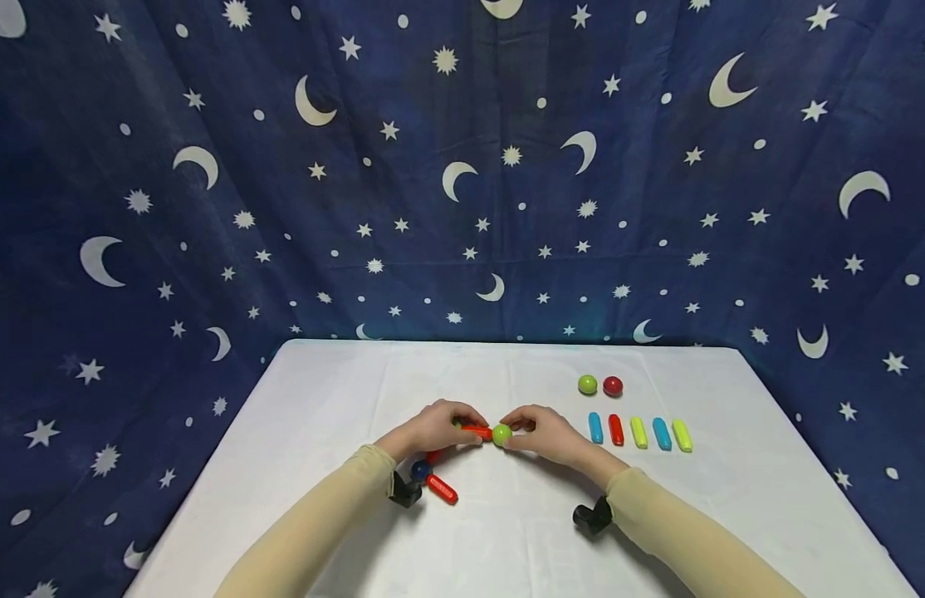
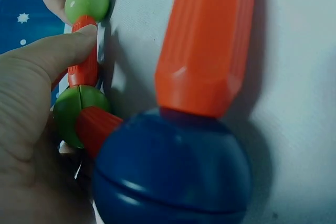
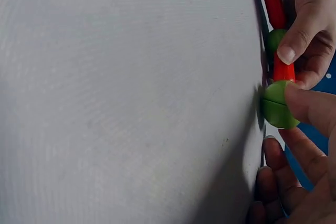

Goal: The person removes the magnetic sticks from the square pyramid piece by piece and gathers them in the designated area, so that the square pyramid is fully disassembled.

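Between finger and thumb, my left hand (image 1: 438, 427) pinches a red toy rod (image 2: 84, 74). A light green ball (image 1: 502, 435) sits against that rod's right end, and my right hand (image 1: 550, 435) pinches it with thumb and forefinger. At the rod's other end is a second green ball (image 2: 67, 115), mostly covered by the left hand in the head view. Another red rod (image 2: 97, 129) runs from there to a dark blue ball (image 1: 421, 471). From the blue ball a further red rod (image 1: 442, 489) points toward the front of the table, its far end touching nothing.
On the white table (image 1: 335, 382), right of the hands, several loose rods stand in a row, among them a blue rod (image 1: 595, 428) and a yellow-green rod (image 1: 682, 435). Behind them lie a green ball (image 1: 587, 384) and a dark red ball (image 1: 613, 386). A starry curtain (image 1: 403, 208) hangs behind.
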{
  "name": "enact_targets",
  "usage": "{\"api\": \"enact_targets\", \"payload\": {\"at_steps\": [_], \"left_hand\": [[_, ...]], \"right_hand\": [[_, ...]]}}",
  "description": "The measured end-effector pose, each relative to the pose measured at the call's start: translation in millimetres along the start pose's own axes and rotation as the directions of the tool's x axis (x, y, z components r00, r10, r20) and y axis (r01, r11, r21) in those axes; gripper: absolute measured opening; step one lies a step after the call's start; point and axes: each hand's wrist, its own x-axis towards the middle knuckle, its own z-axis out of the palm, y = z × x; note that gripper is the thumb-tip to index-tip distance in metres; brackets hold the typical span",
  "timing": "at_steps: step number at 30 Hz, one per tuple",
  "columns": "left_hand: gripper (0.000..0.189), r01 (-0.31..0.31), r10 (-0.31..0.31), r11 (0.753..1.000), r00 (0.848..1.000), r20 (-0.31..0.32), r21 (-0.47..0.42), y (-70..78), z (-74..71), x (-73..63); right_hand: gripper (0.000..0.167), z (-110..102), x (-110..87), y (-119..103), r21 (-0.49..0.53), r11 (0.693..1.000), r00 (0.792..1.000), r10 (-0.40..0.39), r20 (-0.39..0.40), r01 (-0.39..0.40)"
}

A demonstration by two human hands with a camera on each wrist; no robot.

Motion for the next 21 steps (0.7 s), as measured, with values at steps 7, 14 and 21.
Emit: {"api": "enact_targets", "payload": {"at_steps": [7,14,21], "left_hand": [[0.021,0.016,-0.015,0.998,1.000,0.024,-0.062,-2.0,-1.5,-1.5],[0.019,0.015,-0.013,0.997,0.999,0.037,-0.070,-2.0,-1.6,-1.4],[0.018,0.038,-0.035,0.996,0.998,0.049,-0.078,-2.3,-1.3,0.7]], "right_hand": [[0.033,1.9,0.7,0.2,-0.033,0.999,1.000,-0.005,0.001,0.005],[0.035,2.8,-0.1,-0.3,-0.049,0.999,1.000,0.002,-0.012,-0.003],[0.034,2.6,-0.4,1.1,-0.092,0.996,1.000,-0.019,-0.023,0.017]]}}
